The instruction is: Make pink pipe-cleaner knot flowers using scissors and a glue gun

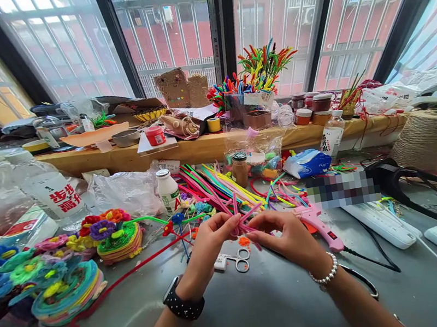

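Pink pipe cleaners (240,224), crossed and bent together, are pinched between both hands over the grey table. My left hand (216,237), with a dark dotted watch band at the wrist, grips their left side with thumb and forefinger. On the right side, my right hand (285,234) holds them by the fingertips, a beaded bracelet at its wrist. Small scissors (241,262) lie on the table below the hands. Behind them spreads a bundle of loose coloured pipe cleaners (216,186). A pink glue gun (320,227) rests just right of my right hand.
Fuzzy flower pieces on coiled bases (71,292) crowd the left. A white bottle (169,192) and a brown jar (240,170) stand behind the hands. Farther right are a blue tissue pack (307,163), white power strip (383,223), cables and a twine spool (430,138).
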A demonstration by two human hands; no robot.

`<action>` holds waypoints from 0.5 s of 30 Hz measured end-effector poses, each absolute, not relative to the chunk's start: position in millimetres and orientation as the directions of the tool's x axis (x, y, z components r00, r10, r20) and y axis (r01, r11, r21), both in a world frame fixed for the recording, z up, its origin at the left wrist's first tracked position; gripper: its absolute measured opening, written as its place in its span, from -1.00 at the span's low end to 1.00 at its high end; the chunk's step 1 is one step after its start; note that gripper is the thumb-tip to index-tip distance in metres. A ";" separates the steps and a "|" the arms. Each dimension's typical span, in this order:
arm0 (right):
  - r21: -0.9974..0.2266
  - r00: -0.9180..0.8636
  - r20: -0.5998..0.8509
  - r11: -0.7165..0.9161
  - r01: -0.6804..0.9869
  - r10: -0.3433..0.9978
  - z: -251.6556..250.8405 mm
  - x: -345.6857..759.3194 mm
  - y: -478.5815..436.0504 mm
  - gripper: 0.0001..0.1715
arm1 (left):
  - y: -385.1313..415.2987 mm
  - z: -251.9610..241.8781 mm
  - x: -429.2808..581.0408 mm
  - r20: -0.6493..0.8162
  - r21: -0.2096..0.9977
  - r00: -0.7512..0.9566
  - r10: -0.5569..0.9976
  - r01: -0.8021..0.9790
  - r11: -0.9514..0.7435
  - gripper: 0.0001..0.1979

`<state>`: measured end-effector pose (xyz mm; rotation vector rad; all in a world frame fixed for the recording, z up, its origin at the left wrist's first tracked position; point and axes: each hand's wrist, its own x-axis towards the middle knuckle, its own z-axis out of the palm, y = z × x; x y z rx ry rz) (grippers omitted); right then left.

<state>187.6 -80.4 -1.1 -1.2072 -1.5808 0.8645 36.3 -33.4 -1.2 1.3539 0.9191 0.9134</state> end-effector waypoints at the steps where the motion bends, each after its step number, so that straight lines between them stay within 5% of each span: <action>1: -0.926 -0.077 0.235 0.248 0.284 0.969 -1.7 187.6 -79.9 -0.76 | -33.2 -1.1 36.2 -0.017 1.000 0.389 0.921 0.000 0.018 -0.76; 15: -0.996 -0.052 0.092 0.091 -0.021 0.994 -7.6 192.5 -72.4 -0.78 | -33.4 4.2 35.7 -0.117 0.993 0.452 0.884 0.027 0.118 -0.77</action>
